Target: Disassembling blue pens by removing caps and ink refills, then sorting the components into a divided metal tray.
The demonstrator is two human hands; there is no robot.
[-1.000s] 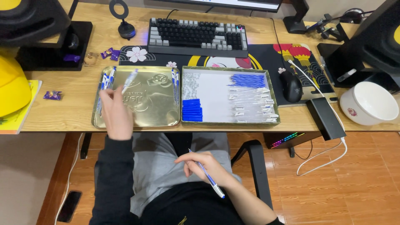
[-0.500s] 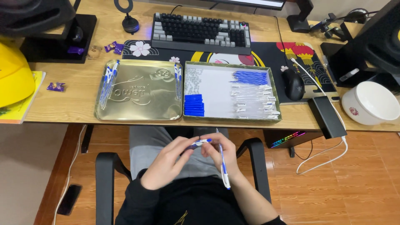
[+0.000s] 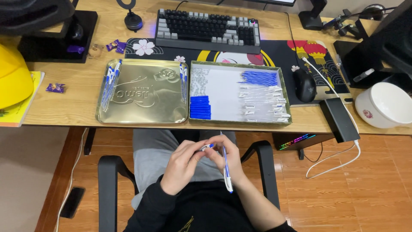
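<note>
Pen (image 3: 225, 165) upright in right hand (image 3: 229, 157), axis toward bench (image 3: 81, 101); left hand (image 3: 182, 165) pinches small blue cap (image 3: 207, 147) at its upper end.

The wooden desk (image 3: 77, 103) carries a gold tin lid (image 3: 143, 92), a parts tray (image 3: 223, 92), a keyboard (image 3: 208, 31) and a white bowl (image 3: 384, 105).

Two hands – left hand (image 3: 182, 165), right hand (image 3: 227, 157) – at six o'clock. Two tin trays (image 3: 143, 91) (image 3: 238, 93) at centre. One keyboard (image 3: 209, 31) at twelve, one mouse (image 3: 304, 85) and one white bowl (image 3: 384, 105) at three, one yellow helmet (image 3: 13, 77) at nine.
</note>
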